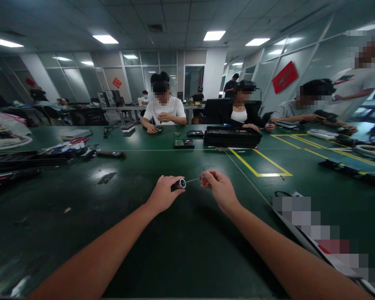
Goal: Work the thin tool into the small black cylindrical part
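Note:
My left hand (162, 193) is closed around a short dark cylinder (182, 183) with a bright silver ring at its end, which faces right. A thin, light-coloured rod or wire (192, 180) spans the gap between that ringed end and the fingertips of my right hand (220, 189). The right fingers are pinched on its far end, where a small reddish piece shows. Whether the rod goes inside the cylinder is too small to tell. Both hands are above the green table (187, 250).
Beyond my hands lie a green circuit board in a dark frame (184, 143) and a long black tray (231, 136). Tools, including red-handled ones (79, 140), lie at left. Yellow tape (258, 163) marks the right side. Several people sit across the table.

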{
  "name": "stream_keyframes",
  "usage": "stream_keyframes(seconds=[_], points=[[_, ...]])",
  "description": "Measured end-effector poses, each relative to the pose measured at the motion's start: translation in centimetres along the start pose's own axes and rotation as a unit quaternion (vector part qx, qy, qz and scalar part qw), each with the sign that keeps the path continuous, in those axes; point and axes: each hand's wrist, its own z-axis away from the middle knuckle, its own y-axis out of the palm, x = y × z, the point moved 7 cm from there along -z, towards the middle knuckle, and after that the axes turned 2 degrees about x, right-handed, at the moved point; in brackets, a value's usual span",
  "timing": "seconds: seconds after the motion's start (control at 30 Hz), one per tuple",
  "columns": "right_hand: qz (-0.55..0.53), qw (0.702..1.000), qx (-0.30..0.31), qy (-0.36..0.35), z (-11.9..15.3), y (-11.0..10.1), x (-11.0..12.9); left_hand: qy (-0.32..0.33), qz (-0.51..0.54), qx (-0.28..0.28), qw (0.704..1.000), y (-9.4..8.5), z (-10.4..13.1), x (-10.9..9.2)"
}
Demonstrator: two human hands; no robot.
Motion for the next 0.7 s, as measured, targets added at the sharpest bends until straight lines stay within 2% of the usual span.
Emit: stream_keyframes(seconds=[0.07, 0.13, 0.23, 0.33, 0.43, 0.53, 0.7], points=[[0.109, 0.994, -0.006, -0.007, 0.3, -0.3, 0.8, 0.002, -0.003, -0.004, 1.000, -0.1, 0.0, 0.0], [0.220, 0.975, -0.025, -0.014, 0.6, -0.7, 1.6, 0.006, -0.006, -0.004, 1.000, 0.0, 0.0, 0.0], [0.301, 0.952, -0.032, -0.051, 0.9, -0.6, 2.5, 0.010, -0.011, -0.001, 1.000, 0.0, 0.0, 0.1], [0.307, 0.949, -0.008, -0.067, 0.8, -0.1, 2.4, 0.008, -0.017, 0.000, 1.000, 0.1, 0.0, 0.3], [0.246, 0.965, 0.042, -0.081, 0.7, 0.5, 2.0, 0.002, -0.025, -0.001, 1.000, 0.1, 0.0, 0.5], [0.221, 0.968, 0.076, -0.089, 0.6, 0.9, 1.9, -0.003, -0.032, 0.009, 0.999, 0.2, -0.1, 0.7], [0.278, 0.958, 0.063, -0.038, 0.3, 0.4, 1.2, 0.005, -0.020, -0.002, 1.000, 0.2, -0.1, 0.9]])
